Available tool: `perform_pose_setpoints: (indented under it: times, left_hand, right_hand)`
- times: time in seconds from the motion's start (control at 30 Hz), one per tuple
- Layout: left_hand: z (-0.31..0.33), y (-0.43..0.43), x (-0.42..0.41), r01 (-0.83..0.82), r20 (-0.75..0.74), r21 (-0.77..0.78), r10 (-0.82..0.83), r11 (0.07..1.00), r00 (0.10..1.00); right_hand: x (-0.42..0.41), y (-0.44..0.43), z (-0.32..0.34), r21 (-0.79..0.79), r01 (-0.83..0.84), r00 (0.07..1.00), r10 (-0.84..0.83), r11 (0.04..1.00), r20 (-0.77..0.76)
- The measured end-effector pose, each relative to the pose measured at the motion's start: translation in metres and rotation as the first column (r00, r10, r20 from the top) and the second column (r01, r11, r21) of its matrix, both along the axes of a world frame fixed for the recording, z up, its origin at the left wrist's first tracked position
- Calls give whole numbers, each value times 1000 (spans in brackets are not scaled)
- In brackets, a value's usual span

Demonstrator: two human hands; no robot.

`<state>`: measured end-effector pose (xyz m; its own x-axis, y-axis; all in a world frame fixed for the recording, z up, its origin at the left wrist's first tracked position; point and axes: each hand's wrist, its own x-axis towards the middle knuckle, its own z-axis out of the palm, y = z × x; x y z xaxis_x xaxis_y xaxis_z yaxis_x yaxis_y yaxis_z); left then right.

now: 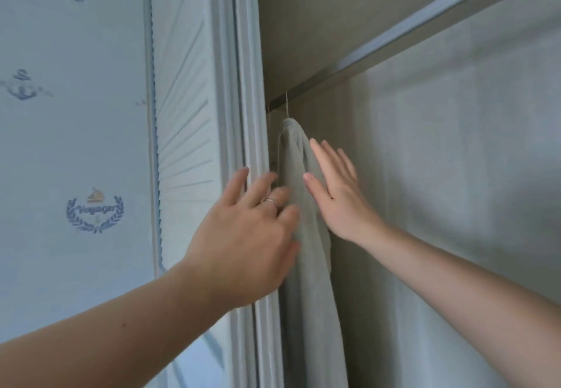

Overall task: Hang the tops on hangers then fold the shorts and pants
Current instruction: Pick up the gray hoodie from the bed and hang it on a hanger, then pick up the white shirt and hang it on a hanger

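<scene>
A pale grey-green top (306, 260) hangs on a thin hanger whose hook (287, 105) goes over the metal rail (409, 28) inside a fabric wardrobe. It sits at the rail's far left end and is seen edge-on. My left hand (249, 236), with a ring on one finger, lies with straight fingers against the top's left side and the wardrobe's bunched curtain edge. My right hand (337, 193) is flat with straight fingers along the top's right shoulder. Neither hand grips anything.
The wardrobe's pale blue fabric cover (76, 145), printed with anchors and a "Voyager" crest, fills the left. Its gathered door flap (243, 84) stands beside the hanging top. The beige back wall (455, 190) of the wardrobe spans the right, with the rail running up to the right.
</scene>
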<state>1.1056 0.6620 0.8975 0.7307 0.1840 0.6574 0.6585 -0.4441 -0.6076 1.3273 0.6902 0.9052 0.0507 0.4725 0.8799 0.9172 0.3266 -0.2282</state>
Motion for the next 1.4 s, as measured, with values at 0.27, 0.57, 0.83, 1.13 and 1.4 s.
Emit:
perform_pose_setpoints:
  times: [0.27, 0.57, 0.83, 1.13, 1.4]
  left_hand:
    - [-34, -67, -189, -196, 46, -62, 199, 979, 979]
    - [-80, -180, -435, -503, 129, -196, 530, 842, 838]
    - [-138, -294, -630, -720, 167, -376, 807, 584, 567]
    - [-261, -396, -784, -708, 237, -655, 961, 266, 142]
    - [-371, -450, -894, -593, 128, -806, 977, 4, -168]
  right_hand:
    - [-171, -86, -21, -44, 11, 975, -1, 999, 224]
    - [-426, -157, -63, -195, -294, 872, 347, 935, 345]
    - [-652, -198, -123, -353, -541, 630, 646, 763, 430]
    - [-862, -239, -226, -566, -667, 274, 866, 484, 418]
    - [-1030, -256, -335, -737, -629, 27, 955, 246, 296]
